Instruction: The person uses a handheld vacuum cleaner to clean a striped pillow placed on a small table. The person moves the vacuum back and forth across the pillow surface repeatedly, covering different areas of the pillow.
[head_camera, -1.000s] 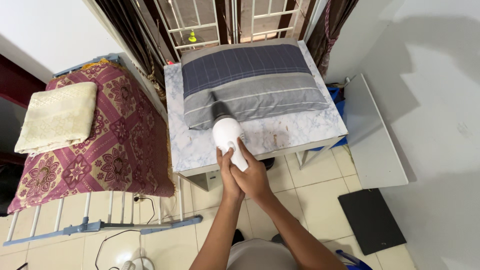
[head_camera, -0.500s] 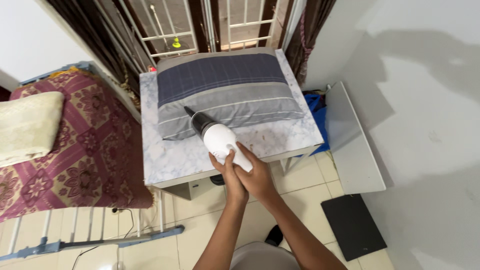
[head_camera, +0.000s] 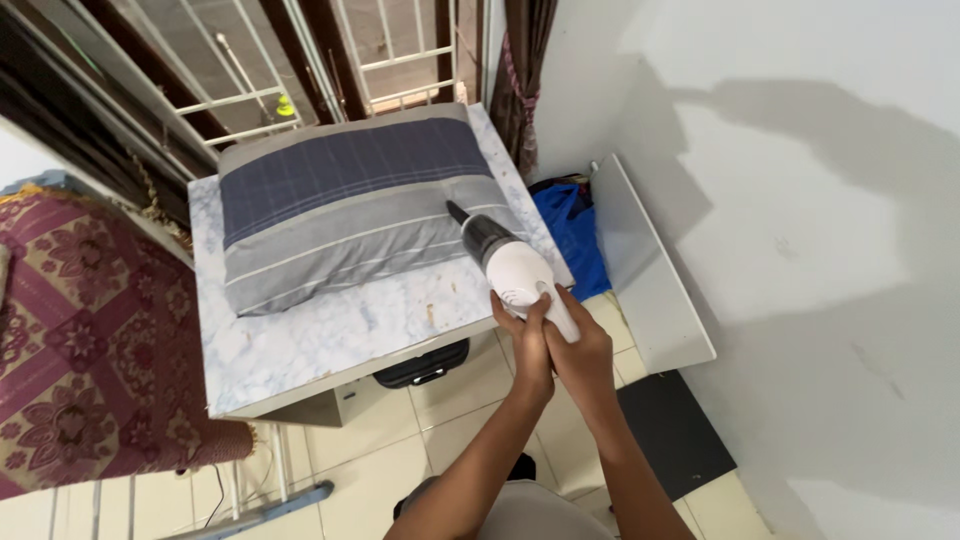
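Observation:
A white handheld vacuum (head_camera: 513, 268) with a dark nozzle points at the right end of a pillow (head_camera: 350, 205) in a blue and grey striped case. The pillow lies on a marble-patterned table (head_camera: 330, 335). My right hand (head_camera: 585, 345) grips the vacuum's white handle from the right. Wrapped around the same handle from the left, my left hand (head_camera: 528, 335) presses against the right one. The nozzle tip touches the pillow's grey lower band.
A bed with a maroon patterned cover (head_camera: 70, 340) stands at the left. A white board (head_camera: 650, 270) and a blue bag (head_camera: 575, 225) lie by the wall at the right. A dark mat (head_camera: 675, 435) lies on the tiled floor. Window bars (head_camera: 380, 60) are behind the table.
The vacuum and both hands have moved right along the pillow, from its middle to its right end. The view has shifted right, so the bed shows less.

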